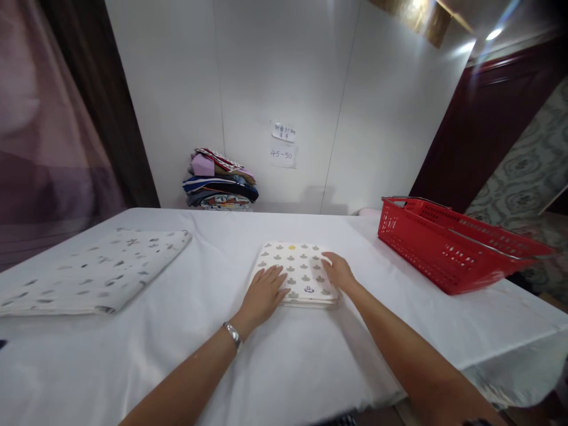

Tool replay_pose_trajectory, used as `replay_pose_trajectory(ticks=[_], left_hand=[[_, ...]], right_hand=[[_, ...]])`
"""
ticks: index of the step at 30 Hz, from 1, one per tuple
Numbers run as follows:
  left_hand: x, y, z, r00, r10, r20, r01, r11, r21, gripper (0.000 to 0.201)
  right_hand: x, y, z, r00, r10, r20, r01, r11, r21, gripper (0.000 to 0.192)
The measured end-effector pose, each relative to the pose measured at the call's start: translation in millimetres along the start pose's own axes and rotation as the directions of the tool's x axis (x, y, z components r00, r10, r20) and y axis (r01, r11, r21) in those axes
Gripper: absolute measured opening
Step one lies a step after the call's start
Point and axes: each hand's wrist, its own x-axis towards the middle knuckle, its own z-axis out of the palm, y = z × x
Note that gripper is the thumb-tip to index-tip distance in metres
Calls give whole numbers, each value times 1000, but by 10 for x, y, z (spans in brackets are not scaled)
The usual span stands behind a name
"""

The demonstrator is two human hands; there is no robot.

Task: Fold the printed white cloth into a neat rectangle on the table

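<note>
A folded white cloth (297,272) with grey printed motifs and a small yellow mark lies flat on the white-covered table, several layers showing at its near edge. My left hand (265,291) rests flat on its left side, fingers spread, with a silver bracelet at the wrist. At the right edge of the same cloth is my right hand (338,271), its fingers touching the border and slightly curved, partly hidden from view. Neither hand lifts the cloth.
Left on the table (186,367) lies a larger folded white cloth (97,269) with dark marks. A red plastic basket (444,248) stands at the right. Folded fabrics (219,183) are piled against the back wall, near two paper notes (284,155).
</note>
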Motion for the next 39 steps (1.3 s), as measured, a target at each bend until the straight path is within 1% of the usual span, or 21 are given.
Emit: replay_pose_trajectory(ticks=[2, 5, 8, 12, 18, 24, 27, 31, 35, 39], left_hand=[[-15, 5, 84, 1000, 8, 9, -8, 1000, 2, 36], [-59, 21, 163, 1000, 14, 0, -14, 1000, 6, 37], [-76, 26, 172, 1000, 15, -2, -15, 1000, 12, 37], [-64, 26, 154, 1000, 13, 2, -13, 1000, 20, 36], [-50, 36, 130, 1000, 20, 1, -20, 1000, 23, 35], [-55, 40, 126, 1000, 14, -23, -14, 1000, -5, 35], [-62, 34, 133, 1000, 9, 3, -9, 1000, -2, 36], [-64, 24, 137, 998, -1, 56, 1, 1000, 2, 37], [-65, 26, 134, 998, -13, 69, 13, 1000, -2, 37], [-65, 44, 115, 997, -24, 72, 25, 999, -20, 36]], right_hand=[[216, 159, -16, 993, 115, -7, -115, 993, -26, 29], [420, 301, 16, 973, 231, -5, -231, 972, -48, 25], [529, 309, 93, 958, 287, 1, -287, 957, -48, 26], [615, 248, 184, 945, 326, 11, -325, 944, -49, 28], [653, 249, 248, 937, 347, 23, -346, 937, -51, 22], [638, 309, 276, 940, 337, -52, -339, 939, -53, 20], [650, 333, 289, 944, 323, -63, -326, 945, -33, 17], [706, 361, 277, 944, 315, -94, -314, 949, 26, 14], [786, 375, 286, 937, 329, -119, -314, 941, 129, 10], [862, 401, 342, 925, 361, -122, -331, 919, 215, 21]])
